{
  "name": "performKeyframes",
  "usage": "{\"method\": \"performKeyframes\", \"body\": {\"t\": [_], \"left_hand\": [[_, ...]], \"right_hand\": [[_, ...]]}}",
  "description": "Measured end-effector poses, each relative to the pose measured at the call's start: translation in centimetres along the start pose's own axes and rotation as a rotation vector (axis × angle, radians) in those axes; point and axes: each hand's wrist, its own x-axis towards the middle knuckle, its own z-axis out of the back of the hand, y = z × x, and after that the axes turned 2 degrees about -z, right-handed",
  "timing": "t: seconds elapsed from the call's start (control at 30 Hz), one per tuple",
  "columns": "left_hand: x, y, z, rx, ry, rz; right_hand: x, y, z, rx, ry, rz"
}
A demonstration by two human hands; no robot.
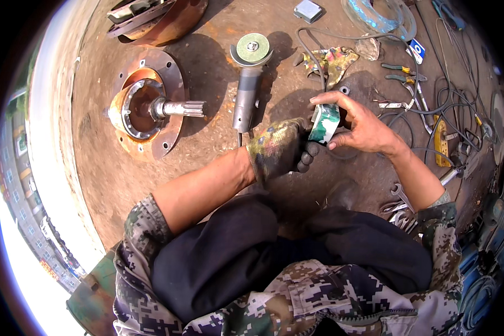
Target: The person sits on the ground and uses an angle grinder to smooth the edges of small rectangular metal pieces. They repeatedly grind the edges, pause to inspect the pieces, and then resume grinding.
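Note:
My left hand (280,151), in a patterned work glove with dark palm, has its fingers curled against the left side of a small green-and-white item (325,126). My bare right hand (357,126) grips that same item, thumb low and fingers over its top. Left of my hands an angle grinder (246,95) lies with its pale disc up. Further left sits a rusty flanged housing (169,134) with a splined shaft (185,109) pointing right. A loose patterned glove (333,61) lies above my hands.
Rusty curved parts (151,31) and a grey box (308,10) lie at the back. On the right are cables (451,95), pliers (403,75), a yellow power strip (441,143), spanners (399,196) and a blue coiled hose (381,14). A building shows beyond the left edge.

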Motion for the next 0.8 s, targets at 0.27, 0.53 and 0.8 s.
{"method": "performKeyframes", "body": {"t": [0.27,0.53,0.8], "left_hand": [[-0.2,1.3,-5.5,0.685,-0.302,-0.280],[0.4,2.0,-5.8,0.797,-0.438,-0.394],[0.4,2.1,-6.7,0.881,-0.455,-0.433]], "right_hand": [[-0.7,-0.8,1.3,0.244,-0.130,0.003],[-1.0,0.3,-0.5,0.231,-0.176,0.054],[-0.8,0.6,-0.9,0.326,-0.177,0.026]]}}
